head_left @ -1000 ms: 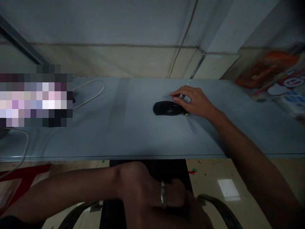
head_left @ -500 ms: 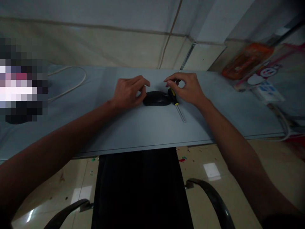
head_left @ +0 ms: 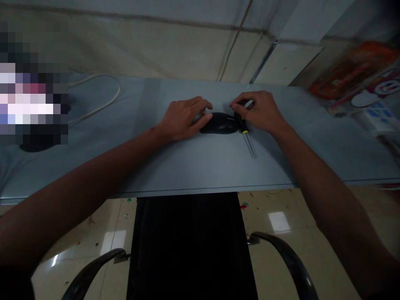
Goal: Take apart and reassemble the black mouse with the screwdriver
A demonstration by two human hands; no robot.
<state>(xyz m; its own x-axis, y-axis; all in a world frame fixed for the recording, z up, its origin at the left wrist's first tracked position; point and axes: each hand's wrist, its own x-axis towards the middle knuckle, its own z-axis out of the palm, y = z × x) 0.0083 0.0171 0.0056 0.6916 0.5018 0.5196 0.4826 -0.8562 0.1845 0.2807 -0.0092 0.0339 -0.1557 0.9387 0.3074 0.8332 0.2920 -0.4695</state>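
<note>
A black computer mouse (head_left: 220,123) lies on the grey desktop. My left hand (head_left: 187,118) is at its left end, thumb resting at the mouse's edge, the loosely bent fingers apart from the thumb. Against the mouse's right end lies a screwdriver (head_left: 241,124) with a black handle, a yellow band and a thin metal shaft pointing toward the front edge. Over the handle end, my right hand (head_left: 261,111) has thumb and fingertips drawn together in a pinch. Its thumb partly covers the handle, and what is between the fingertips is hidden.
A pale cable (head_left: 117,93) loops on the desk (head_left: 187,166) at the left, beside a blurred-out patch. Orange packaging (head_left: 353,68) and a white-and-blue pack (head_left: 378,118) stand at the right. A black chair (head_left: 190,241) is below the front edge; a tiled wall (head_left: 140,50) rises behind.
The view has shifted, so everything sits differently in it. My left thumb has stretched onto the mouse's edge. My right hand has lowered over the screwdriver handle, its fingertips closer to the mouse.
</note>
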